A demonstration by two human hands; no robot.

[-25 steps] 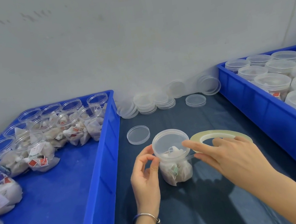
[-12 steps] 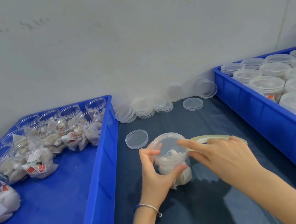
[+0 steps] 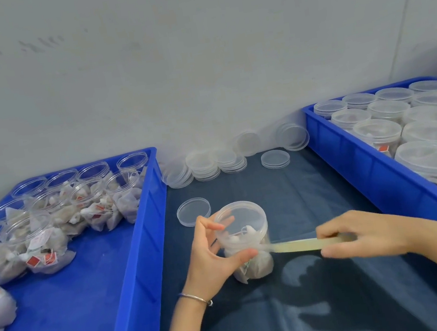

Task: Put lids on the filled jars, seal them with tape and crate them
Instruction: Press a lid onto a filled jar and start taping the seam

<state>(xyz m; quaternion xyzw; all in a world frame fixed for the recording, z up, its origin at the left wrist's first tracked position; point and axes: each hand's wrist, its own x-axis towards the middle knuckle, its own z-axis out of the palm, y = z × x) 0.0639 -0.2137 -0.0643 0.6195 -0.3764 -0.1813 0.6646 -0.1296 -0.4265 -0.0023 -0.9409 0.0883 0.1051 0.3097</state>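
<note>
- At the left of the frame a blue crate [image 3: 130, 263] holds open jars [image 3: 94, 195] without lids, stuffed with pale sachets bearing small red tags; they crowd its upper-left part, while the lower part shows bare blue floor.
- Just right of that crate, on the dark cloth [image 3: 304, 308] covering the middle, a single clear lid [image 3: 193, 211] lies flat; farther up, by the wall, loose lid stacks [image 3: 211, 163] sit in a row, some leaning.
- The left hand [image 3: 211, 260], a thin bracelet [image 3: 196, 299] on its wrist, grips the lidded jar [image 3: 243, 235] at lower centre: the thumb presses the jar's front wall where the tape starts, and the other fingers curl round the far left side near the lid's rim.
- That jar stands upright on the cloth, between the two crates, filled with sachets and capped with a clear lid.
- A yellowish tape roll [image 3: 305, 245], seen edge-on, stretches from the jar's right side toward the right; its near end meets the jar beside the thumb.
- The right hand [image 3: 364, 237] pinches the roll's far end, thumb beneath and fingers curled over the top.
- At the right edge a second blue crate [image 3: 353, 162] is packed with lidded jars [image 3: 377, 133], standing close together.
</note>
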